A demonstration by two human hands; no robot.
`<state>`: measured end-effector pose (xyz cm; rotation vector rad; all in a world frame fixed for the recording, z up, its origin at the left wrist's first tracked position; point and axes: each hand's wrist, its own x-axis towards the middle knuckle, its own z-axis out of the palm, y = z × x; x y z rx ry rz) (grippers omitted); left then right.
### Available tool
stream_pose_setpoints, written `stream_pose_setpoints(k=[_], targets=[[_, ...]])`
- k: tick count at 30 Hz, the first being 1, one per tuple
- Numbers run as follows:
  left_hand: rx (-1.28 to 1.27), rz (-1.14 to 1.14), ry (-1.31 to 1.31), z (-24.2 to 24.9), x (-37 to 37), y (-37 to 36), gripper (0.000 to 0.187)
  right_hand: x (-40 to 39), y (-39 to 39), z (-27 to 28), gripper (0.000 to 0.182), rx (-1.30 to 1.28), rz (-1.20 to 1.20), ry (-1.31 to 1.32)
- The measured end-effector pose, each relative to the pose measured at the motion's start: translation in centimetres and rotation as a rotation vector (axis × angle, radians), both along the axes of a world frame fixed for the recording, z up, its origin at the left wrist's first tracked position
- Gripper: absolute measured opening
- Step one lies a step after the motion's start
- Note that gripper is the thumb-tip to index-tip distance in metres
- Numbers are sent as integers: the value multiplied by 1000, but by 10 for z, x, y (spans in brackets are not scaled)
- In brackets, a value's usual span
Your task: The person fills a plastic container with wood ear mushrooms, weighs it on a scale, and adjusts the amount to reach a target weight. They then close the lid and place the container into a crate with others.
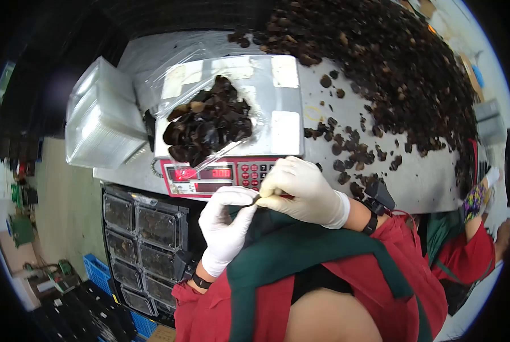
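Note:
My left hand (227, 219) and my right hand (299, 192), both in white gloves, meet in front of the scale. Their fingertips pinch a small dark wood ear mushroom (254, 200) between them, mostly covered by the fingers. Just beyond, the scale (286, 117) has a red panel with lit digits. On its plate rests a clear plastic box (240, 149) heaped with dark wood ear mushrooms (212, 122). The box lid stands open toward the back left.
A stack of clear plastic boxes (104, 114) stands left of the scale. Loose wood ear mushrooms (391, 74) spread over the metal table (317, 102) in a big pile. Below left, filled, closed boxes (159, 228) lie in a dark crate. A co-worker's red sleeve (468, 251) is at right.

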<state>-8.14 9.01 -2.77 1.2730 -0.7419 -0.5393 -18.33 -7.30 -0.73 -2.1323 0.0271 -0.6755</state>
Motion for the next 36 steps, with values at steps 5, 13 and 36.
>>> stream_pose_setpoints(k=[5, 13, 36], targets=[[-98, 73, -89, -7, 1, -5, 21, -1, 3, 1, 26, 122, -13, 7], [-103, 68, -189, -11, 2, -9, 21, -2, 0, -7, 24, 33, -43, -97], [991, 435, -814, 8, 249, -76, 63, 1, -25, -5, 24, 125, -189, 135]])
